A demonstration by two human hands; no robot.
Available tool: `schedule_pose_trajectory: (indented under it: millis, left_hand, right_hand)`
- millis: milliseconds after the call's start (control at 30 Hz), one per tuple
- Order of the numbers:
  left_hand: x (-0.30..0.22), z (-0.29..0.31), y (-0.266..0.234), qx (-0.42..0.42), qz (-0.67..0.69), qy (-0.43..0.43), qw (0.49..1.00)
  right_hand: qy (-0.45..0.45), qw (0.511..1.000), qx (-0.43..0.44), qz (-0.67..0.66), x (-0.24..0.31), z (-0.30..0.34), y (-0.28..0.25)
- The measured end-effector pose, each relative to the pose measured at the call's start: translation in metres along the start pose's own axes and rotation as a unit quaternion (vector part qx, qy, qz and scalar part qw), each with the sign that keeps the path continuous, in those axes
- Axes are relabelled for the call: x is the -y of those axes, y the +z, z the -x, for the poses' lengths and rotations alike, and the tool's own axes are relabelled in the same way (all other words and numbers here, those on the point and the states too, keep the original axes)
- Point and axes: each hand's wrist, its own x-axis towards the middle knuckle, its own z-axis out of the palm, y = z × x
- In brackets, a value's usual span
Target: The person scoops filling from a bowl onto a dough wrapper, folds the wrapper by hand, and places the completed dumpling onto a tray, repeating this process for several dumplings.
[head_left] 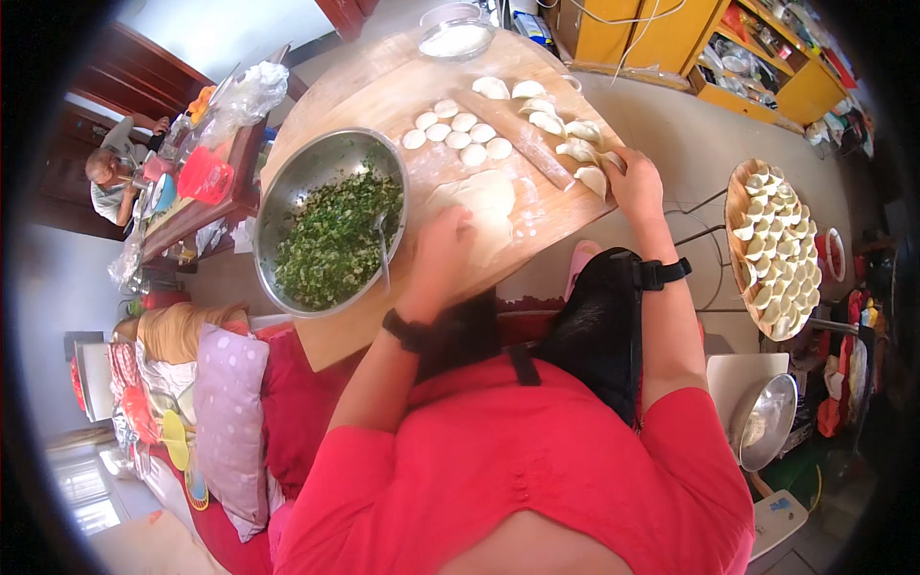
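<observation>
My right hand (635, 184) is at the table's right edge, its fingers closed on a folded dumpling (611, 160). Other filled dumplings (547, 123) lie in a curved row beside it. My left hand (445, 251) is over the near part of the board, next to flat, pale dough wrappers (487, 203); motion blurs its fingers. Left of that hand, a steel bowl (398, 163) holds chopped green filling (331, 225) with a spoon (383, 251) leaning in it. Several small flattened dough rounds (463, 122) lie beyond the wrappers, and a wooden rolling pin (517, 142) lies between them and the dumplings.
A woven tray (735, 206) full of dumplings stands to the right, off the table. Flour sits in a clear container (455, 40) at the table's far edge. A metal basin (770, 422) is at lower right. Another person (115, 172) is at the far left, beyond a cluttered side table.
</observation>
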Motion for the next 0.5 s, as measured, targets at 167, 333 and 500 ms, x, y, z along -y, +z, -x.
schedule_pose_trajectory:
  millis: [167, 333, 500]
  left_hand:
    - [0.000, -0.003, 0.000, -0.011, -0.064, 0.021, 0.998]
    - [0.002, -0.002, 0.000, -0.037, -0.003, -0.051, 0.998]
    - [0.010, -0.006, -0.002, 0.006, -0.009, -0.035, 0.999]
  right_hand:
    - [-0.022, 1.000, 0.001, -0.002, -0.003, 0.002, -0.004]
    - [0.034, 0.998, 0.016, -0.059, 0.015, 0.018, -0.025]
    - [-0.007, 0.995, -0.103, -0.004, 0.008, 0.034, -0.027]
